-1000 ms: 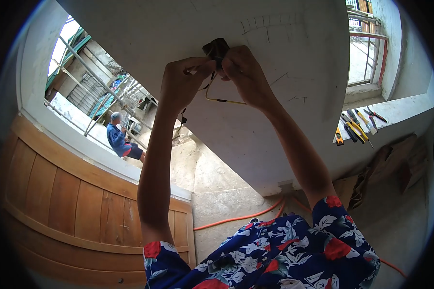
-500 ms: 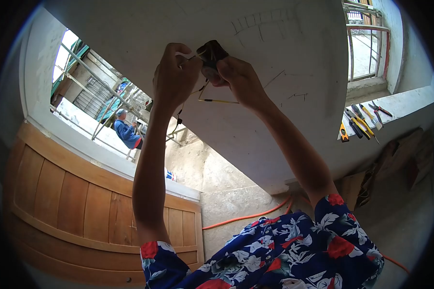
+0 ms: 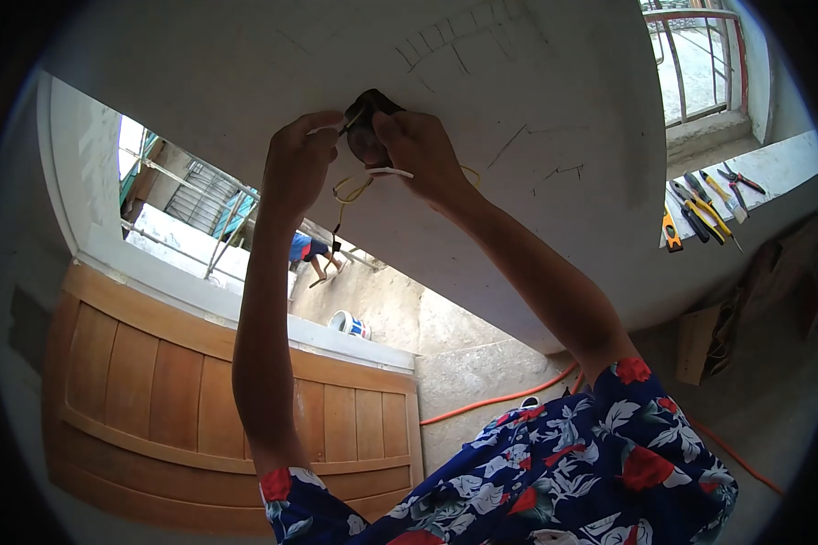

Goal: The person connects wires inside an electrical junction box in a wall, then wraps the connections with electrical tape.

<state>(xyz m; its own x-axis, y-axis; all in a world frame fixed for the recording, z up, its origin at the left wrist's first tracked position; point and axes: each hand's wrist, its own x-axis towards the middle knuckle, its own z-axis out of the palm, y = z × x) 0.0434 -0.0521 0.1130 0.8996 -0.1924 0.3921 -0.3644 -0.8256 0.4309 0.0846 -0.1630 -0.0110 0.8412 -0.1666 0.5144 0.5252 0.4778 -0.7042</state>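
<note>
A dark round fitting [image 3: 365,136] sits against the pale, pencil-marked surface [image 3: 482,100] overhead. On its left side my left hand [image 3: 298,165] is pinched closed at a thin dark wire or tip that reaches into the fitting. My right hand [image 3: 423,159] is closed at the fitting's right side, thumb and fingers against its edge. What lies inside the right fingers is hidden. Below the fitting, yellow and white wires [image 3: 354,189] loop down between my hands, with a dark piece hanging lower.
Pliers and other hand tools [image 3: 700,213] lie on a ledge at the right. A wooden door [image 3: 182,381] is at lower left. Beyond the opening are scaffolding, a bucket [image 3: 348,324] and a person's legs [image 3: 320,256]. An orange cable [image 3: 491,400] runs along the floor.
The view has shifted, and the fitting and both hands appear further left. A white wire now shows below the right hand. The person outside has moved from sitting in view to mostly hidden behind my arm.
</note>
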